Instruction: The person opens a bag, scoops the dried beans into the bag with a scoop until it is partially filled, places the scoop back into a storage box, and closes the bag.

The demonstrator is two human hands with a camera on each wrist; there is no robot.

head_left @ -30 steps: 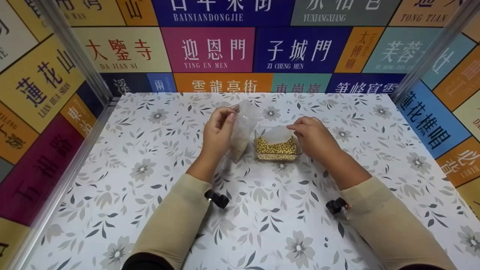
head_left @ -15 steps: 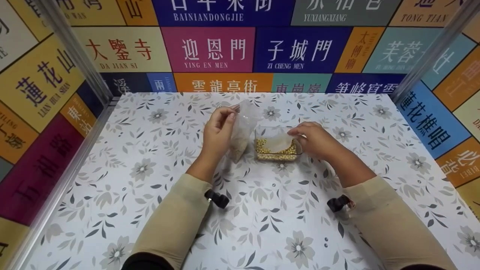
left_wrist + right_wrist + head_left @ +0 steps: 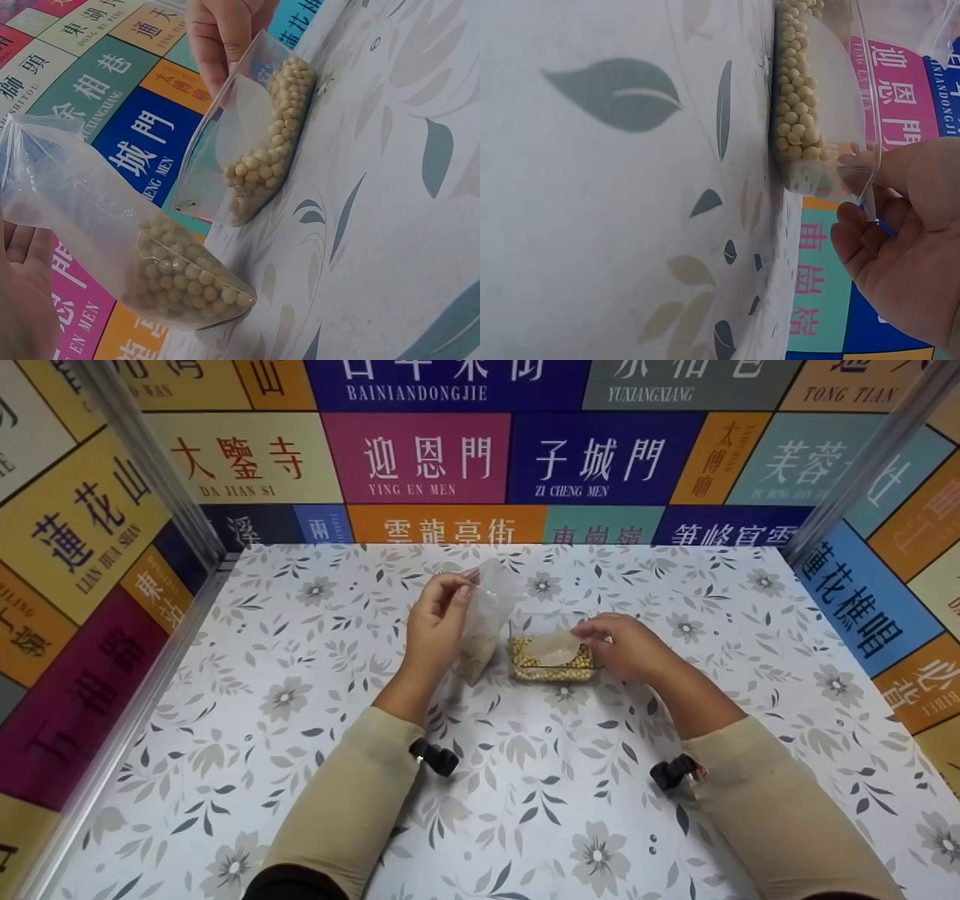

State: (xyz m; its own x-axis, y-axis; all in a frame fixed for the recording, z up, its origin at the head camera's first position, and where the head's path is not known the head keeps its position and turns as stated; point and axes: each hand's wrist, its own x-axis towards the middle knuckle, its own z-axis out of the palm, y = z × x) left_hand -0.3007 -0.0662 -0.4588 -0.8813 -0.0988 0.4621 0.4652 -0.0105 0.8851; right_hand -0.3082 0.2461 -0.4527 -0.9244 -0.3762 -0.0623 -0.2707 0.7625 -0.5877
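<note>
My left hand (image 3: 437,619) holds a clear plastic bag (image 3: 486,600) by its upper part. Pale yellow soybeans (image 3: 180,274) fill the bag's bottom corner. Just right of it on the table stands a clear rectangular container (image 3: 556,675) with soybeans (image 3: 795,109) inside. My right hand (image 3: 628,646), at the container's right side, pinches a translucent white plastic scraper (image 3: 551,648) by one end. The scraper's rounded edge reaches down into the beans. In the right wrist view, thumb and fingertips meet at the container's rim, around the scraper's (image 3: 831,71) end.
A white tablecloth (image 3: 480,810) with grey flowers and leaves covers the table. Colourful panels (image 3: 424,457) with large characters stand along the back and both sides. Clear corner posts (image 3: 161,457) rise at the back left and back right.
My right hand has come down slightly, and the scraper has tipped flatter and lower among the beans. My left hand and the bag have stayed in place.
</note>
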